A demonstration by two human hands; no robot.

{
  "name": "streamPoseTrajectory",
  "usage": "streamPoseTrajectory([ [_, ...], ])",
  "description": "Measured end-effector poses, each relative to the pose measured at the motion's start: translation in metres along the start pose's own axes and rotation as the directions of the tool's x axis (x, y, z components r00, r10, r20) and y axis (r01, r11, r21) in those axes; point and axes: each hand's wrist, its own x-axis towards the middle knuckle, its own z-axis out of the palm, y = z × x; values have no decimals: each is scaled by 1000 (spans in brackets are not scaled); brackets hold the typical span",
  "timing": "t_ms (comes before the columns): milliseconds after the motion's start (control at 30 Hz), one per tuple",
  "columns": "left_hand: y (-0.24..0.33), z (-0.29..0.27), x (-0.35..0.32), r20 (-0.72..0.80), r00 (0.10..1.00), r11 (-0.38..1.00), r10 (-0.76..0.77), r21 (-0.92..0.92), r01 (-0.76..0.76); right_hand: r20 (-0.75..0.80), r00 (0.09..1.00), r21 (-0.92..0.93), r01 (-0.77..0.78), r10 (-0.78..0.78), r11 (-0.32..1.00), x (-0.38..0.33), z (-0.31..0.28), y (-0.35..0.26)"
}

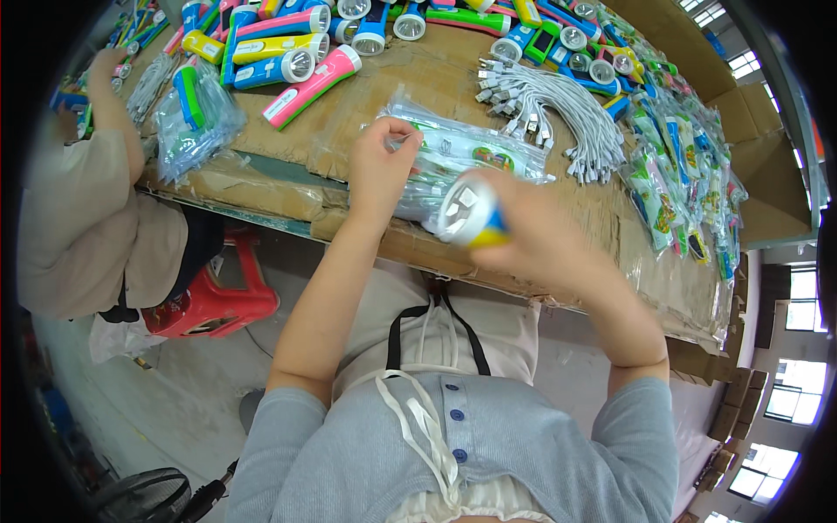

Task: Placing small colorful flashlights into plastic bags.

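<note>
At the near edge of the cardboard-covered table, my left hand has thumb and fingertips pinched together on the edge of a clear plastic bag. That bag lies on top of a pile of similar bags with green printing. My right hand, smeared by motion, is wrapped round a flashlight with a white-rimmed round head and a blue and yellow body. The flashlight is tilted with its lens toward me, over the near right part of the pile. My right fingers hide most of its body.
Loose coloured flashlights are heaped along the far side. White charging cables lie in a bundle right of the bags. Bagged flashlights pile up at the right. At left, another person works near a red stool.
</note>
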Motion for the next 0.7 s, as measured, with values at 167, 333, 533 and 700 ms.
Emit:
streamPoseTrajectory([
  [167, 15, -3, 3, 82, 993, 991, -81, 108, 72, -329, 888, 688, -8, 321, 726, 35, -43, 10],
  [333, 26, 3, 5, 149, 980, 987, -130, 113, 114, -487, 863, 650, 254, 137, 716, 61, 17, 50],
  [533, 35, -1, 3, 139, 987, 967, -85, 249, 49, -244, 948, 221, 260, -205, 940, 53, 19, 59],
  [700, 62, 11, 0, 86, 996, 956, -28, 294, 2, 111, 994, 47, -23, 17, 999, 61, 0, 61],
])
